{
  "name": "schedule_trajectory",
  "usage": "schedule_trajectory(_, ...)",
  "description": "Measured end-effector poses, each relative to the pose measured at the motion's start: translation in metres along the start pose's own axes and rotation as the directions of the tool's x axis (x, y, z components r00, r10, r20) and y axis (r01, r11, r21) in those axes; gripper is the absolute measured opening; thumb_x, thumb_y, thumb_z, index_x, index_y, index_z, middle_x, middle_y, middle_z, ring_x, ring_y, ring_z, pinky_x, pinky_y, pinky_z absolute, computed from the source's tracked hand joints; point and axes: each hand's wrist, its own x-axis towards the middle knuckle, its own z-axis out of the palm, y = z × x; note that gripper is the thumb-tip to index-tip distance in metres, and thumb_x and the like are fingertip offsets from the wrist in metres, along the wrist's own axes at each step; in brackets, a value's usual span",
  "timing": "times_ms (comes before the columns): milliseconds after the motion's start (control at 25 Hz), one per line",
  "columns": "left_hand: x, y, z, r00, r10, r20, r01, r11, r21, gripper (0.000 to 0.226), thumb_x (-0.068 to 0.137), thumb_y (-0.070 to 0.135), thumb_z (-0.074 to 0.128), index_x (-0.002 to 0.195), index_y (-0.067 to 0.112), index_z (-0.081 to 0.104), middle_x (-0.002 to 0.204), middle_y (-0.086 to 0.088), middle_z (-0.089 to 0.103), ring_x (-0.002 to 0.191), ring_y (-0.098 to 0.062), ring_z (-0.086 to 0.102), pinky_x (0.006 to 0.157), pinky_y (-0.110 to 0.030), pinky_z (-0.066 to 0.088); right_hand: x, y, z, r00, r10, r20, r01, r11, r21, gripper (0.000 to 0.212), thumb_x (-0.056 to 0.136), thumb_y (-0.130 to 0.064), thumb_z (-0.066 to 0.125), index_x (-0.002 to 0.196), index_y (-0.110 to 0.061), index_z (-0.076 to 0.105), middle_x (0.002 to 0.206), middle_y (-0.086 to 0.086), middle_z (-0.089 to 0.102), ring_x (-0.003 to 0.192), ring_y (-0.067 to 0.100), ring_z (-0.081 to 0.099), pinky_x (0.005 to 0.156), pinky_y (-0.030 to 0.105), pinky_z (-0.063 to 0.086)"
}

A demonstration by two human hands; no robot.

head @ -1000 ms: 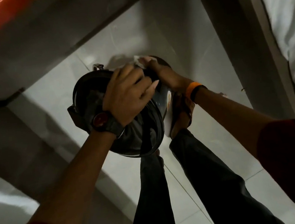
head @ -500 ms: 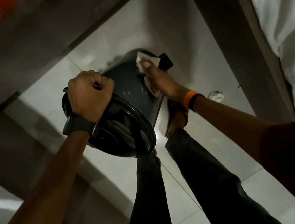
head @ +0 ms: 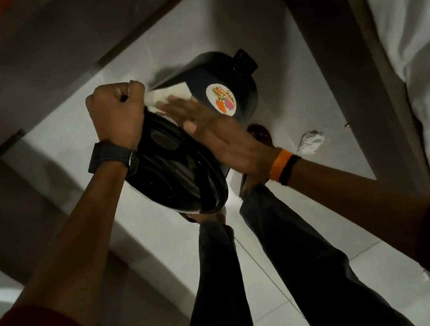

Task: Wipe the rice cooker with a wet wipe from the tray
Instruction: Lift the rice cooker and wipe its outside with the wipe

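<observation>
Above tiled floor (head: 315,280): rice cooker (head: 226,81) held tilted. L hand (head: 117,115) fisted at its rim; R hand (head: 218,133), fingers flat and together, presses wet wipe (head: 168,93) on its side. Crumpled wipe (head: 310,141) lies right of cooker.

The black rice cooker (head: 216,87) is held tilted above the white tiled floor (head: 77,141), its lid (head: 175,175) facing near and a round colourful sticker (head: 225,100) on its side. The left hand (head: 120,114), clenched in a fist at the cooker's far-left rim, wears a dark watch (head: 112,157). The right hand (head: 210,133) lies flat, pressing a white wet wipe (head: 167,93) onto the body. A crumpled wipe (head: 310,141) lies on the floor to the right.
</observation>
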Motion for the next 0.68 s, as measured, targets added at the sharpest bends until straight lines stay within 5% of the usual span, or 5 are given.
schedule_trajectory(80, 0.003, -0.003, -0.007, 0.999, -0.035, -0.001, 0.035, 0.999, -0.019, 0.053, 0.087, 0.019, 0.05, 0.042, 0.022, 0.022, 0.036, 0.005, 0.027, 0.043, -0.009, 0.019, 0.053, -0.025, 0.025, -0.012, 0.019, -0.004, 0.998, -0.064, -0.021, 0.063, 0.997, -0.052, 0.048, 0.11, -0.022, 0.032, 0.157, -0.015, 0.035, 0.167, -0.001, 0.03, 0.154, -0.007, 0.015, 0.13, 0.024, 0.001)
schedule_trajectory(160, 0.006, -0.004, -0.01, 1.0, -0.009, 0.016, 0.01, 1.0, -0.03, 0.054, 0.091, 0.02, 0.051, 0.044, 0.023, 0.024, 0.034, 0.008, 0.032, 0.04, -0.008, 0.023, 0.054, -0.026, 0.031, 0.001, 0.046, -0.026, 0.961, 0.196, -0.198, -0.203, 0.979, -0.019, 0.046, 0.11, -0.026, 0.032, 0.155, -0.019, 0.038, 0.162, -0.006, 0.033, 0.143, -0.022, 0.02, 0.129, 0.02, 0.009)
schedule_trajectory(280, 0.019, 0.003, -0.002, 0.999, -0.006, 0.054, 0.008, 0.999, -0.041, 0.053, 0.089, 0.027, 0.053, 0.043, 0.022, 0.028, 0.033, 0.01, 0.035, 0.037, -0.006, 0.028, 0.056, -0.025, 0.04, 0.02, 0.067, -0.05, 0.768, 0.574, -0.285, -0.547, 0.819, 0.174, 0.047, 0.11, -0.035, 0.031, 0.153, -0.019, 0.043, 0.157, 0.007, 0.047, 0.146, 0.016, 0.042, 0.123, 0.046, 0.033)
schedule_trajectory(520, 0.067, 0.01, -0.006, 0.996, -0.093, 0.005, 0.092, 0.991, 0.098, 0.05, 0.097, 0.032, 0.05, 0.05, 0.02, 0.041, 0.05, 0.005, 0.043, 0.041, -0.003, 0.042, 0.051, -0.017, 0.034, -0.014, 0.026, 0.0, 0.994, 0.037, -0.103, -0.024, 0.992, 0.123, 0.052, 0.109, -0.037, 0.03, 0.16, -0.027, 0.023, 0.17, -0.004, 0.023, 0.159, 0.011, 0.013, 0.131, 0.045, 0.009)
schedule_trajectory(680, 0.033, 0.036, -0.002, 0.838, 0.542, 0.061, -0.542, 0.818, 0.194, 0.038, 0.101, 0.021, 0.044, 0.067, 0.013, 0.058, 0.072, -0.017, 0.059, 0.072, -0.027, 0.058, 0.076, -0.04, 0.045, 0.036, 0.055, -0.031, 0.847, 0.471, -0.247, -0.419, 0.876, 0.238, 0.049, 0.112, -0.028, 0.03, 0.16, -0.017, 0.025, 0.171, 0.004, 0.021, 0.16, 0.021, 0.013, 0.131, 0.041, 0.008)
